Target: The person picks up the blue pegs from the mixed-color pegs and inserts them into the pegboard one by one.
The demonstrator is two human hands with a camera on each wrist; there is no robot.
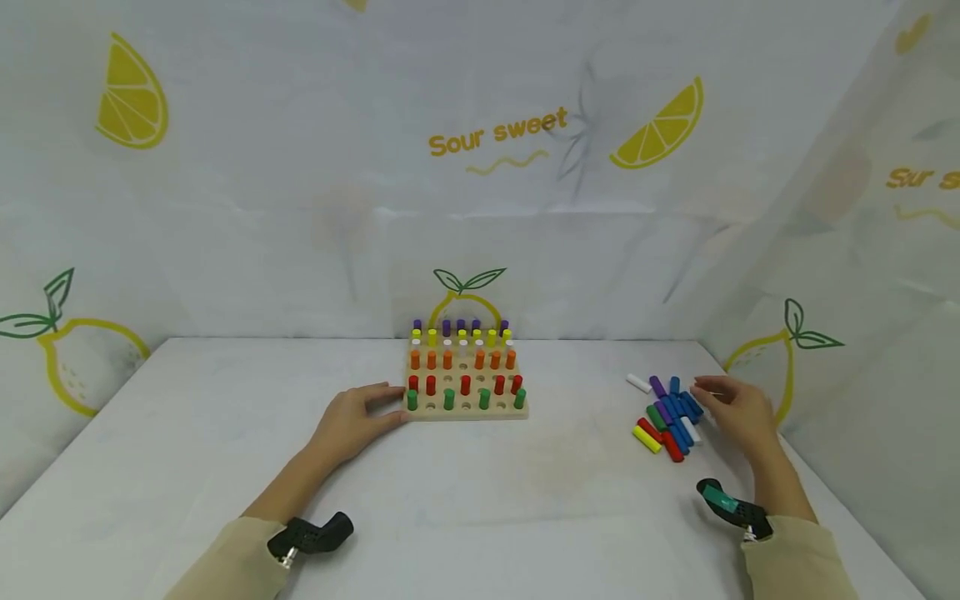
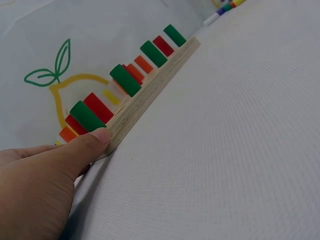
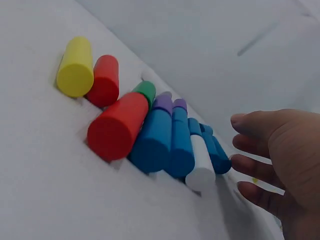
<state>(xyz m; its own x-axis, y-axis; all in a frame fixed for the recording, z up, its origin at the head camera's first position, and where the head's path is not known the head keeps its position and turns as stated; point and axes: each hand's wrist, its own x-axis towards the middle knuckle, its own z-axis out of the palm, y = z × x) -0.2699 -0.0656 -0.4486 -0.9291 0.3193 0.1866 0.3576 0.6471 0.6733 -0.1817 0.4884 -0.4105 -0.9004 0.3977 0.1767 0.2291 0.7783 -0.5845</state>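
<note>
A wooden pegboard [image 1: 467, 413] stands mid-table with rows of purple, yellow, white, orange, red and green pegs. At its left edge my left hand [image 1: 356, 425] grips the front corner; in the left wrist view the thumb [image 2: 95, 139] lies against that corner, the other fingers mostly hidden. Off to the right, my right hand [image 1: 742, 412] hovers beside a pile of loose pegs, fingers loosely bent and holding nothing. Blue pegs [image 3: 152, 142] lie nearest it with a white peg [image 3: 201, 165]; red [image 3: 117, 130] and yellow [image 3: 75, 70] pegs are on the far side.
A white cloth [image 1: 555, 508] covers the table. Behind it and on the right hangs a white backdrop [image 1: 300, 250] printed with lemons. Each wrist wears a black strap-on device [image 1: 311, 536].
</note>
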